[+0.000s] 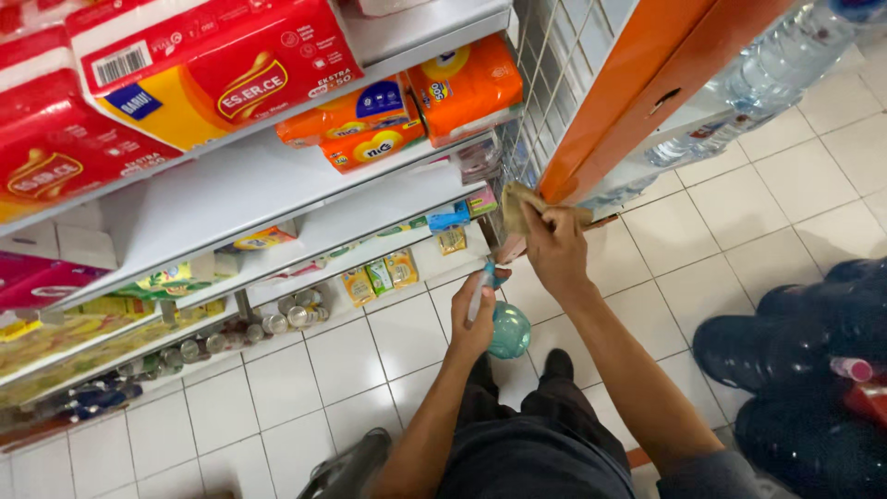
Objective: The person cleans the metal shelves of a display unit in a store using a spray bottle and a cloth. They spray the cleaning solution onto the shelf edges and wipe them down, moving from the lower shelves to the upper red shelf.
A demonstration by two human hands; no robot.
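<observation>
Head cam, looking down a shop aisle. Far left: white shelves [277, 185] with red and orange tissue packs [212, 69] up top, small sachets and a row of cans [277, 323] lower down. White tile floor [351, 360] below.

Centre: left hand [473, 325] is wrapped around a spray bottle [504, 323], which has a translucent teal round body, a whitish neck and a blue trigger head. Bottle hangs low over the tiles, just in front of the person's dark shoes, nozzle end pointing up toward the shelf corner. Left forearm runs up from bottom of frame, wrist roughly straight.

Right of that: right hand [554, 245] is raised higher, fingers closed on a tan cloth [522, 205], pressing it against the lower edge of an orange upright panel [647, 83] next to a wire grid. Right arm extended, elbow low. Hands are apart, each clamped on its own item.

Far right: water bottles [776, 65] on a shelf, dark blue bundle [804, 370] on the floor.
</observation>
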